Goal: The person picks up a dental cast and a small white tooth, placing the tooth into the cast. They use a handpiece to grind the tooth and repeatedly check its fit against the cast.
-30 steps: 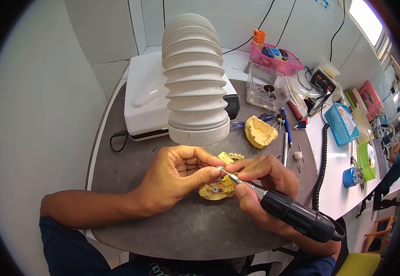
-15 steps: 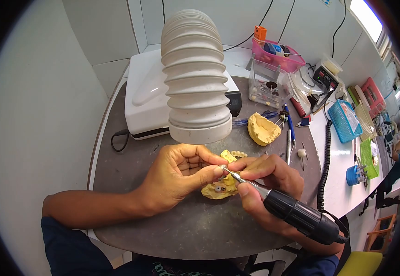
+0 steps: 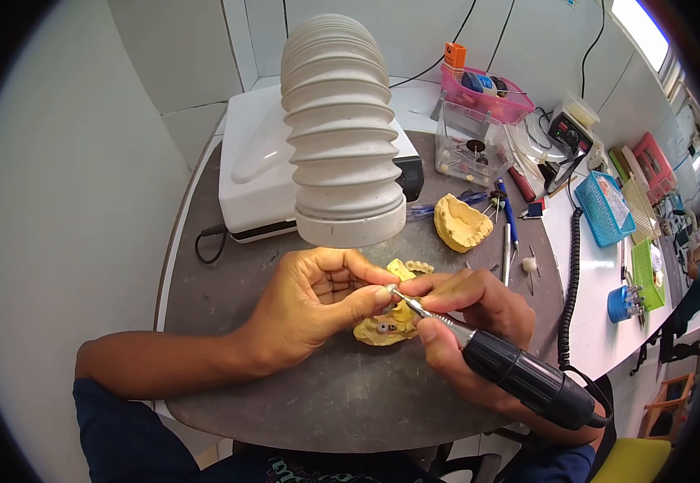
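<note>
Between the thumb and fingers of my left hand point(image 3: 314, 302) is a small tooth-coloured dental crown point(image 3: 390, 288), partly hidden by the fingertips. My right hand point(image 3: 479, 314) grips a black and silver rotary handpiece point(image 3: 519, 374) like a pen. Its thin bur meets the crown, or lies very close to it. Below both hands a yellow dental model point(image 3: 376, 333) rests on the bench, partly covered by the fingers. A row of tooth-coloured pieces point(image 3: 420, 267) lies just behind the hands.
A white ribbed suction hose point(image 3: 342, 137) hangs over the bench point(image 3: 302, 419) from a white machine point(image 3: 249, 169). To the right are a plaster jaw model point(image 3: 456, 229), a clear box point(image 3: 471, 149) of burs, a pink basket point(image 3: 491, 105), a blue basket point(image 3: 604, 209) and the handpiece's coiled cord point(image 3: 573, 282).
Both hands stay almost in place, with the handpiece's tip still at the crown. Only slight shifts of the fingers and of the view show.
</note>
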{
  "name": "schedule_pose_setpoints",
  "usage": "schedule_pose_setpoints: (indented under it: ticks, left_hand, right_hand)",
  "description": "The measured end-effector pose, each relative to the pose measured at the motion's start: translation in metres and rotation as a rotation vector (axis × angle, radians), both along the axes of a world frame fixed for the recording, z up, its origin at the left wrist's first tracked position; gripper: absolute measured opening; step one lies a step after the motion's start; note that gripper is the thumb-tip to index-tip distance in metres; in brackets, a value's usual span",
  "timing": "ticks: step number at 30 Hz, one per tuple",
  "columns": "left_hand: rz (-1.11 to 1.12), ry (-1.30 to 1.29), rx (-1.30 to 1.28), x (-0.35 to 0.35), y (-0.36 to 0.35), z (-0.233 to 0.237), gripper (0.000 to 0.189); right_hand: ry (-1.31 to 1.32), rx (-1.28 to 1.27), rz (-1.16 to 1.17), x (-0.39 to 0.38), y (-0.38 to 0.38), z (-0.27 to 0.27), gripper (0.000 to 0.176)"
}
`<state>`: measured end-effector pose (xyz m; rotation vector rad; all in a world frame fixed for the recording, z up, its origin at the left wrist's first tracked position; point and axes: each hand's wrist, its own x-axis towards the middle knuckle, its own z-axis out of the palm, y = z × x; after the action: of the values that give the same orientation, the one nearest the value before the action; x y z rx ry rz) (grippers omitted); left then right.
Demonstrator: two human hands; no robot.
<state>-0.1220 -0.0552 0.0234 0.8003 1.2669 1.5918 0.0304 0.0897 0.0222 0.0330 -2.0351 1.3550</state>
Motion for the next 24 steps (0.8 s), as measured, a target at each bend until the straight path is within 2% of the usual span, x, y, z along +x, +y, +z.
schedule_pose_setpoints:
  ticks: [24]
  left_hand:
    - [0.007, -0.009, 0.005, 0.0009, 0.0001, -0.0026, 0.012]
  right_hand:
    - [0.019, 0.001, 0.012, -0.0007, 0.0012, -0.0012, 0.02]
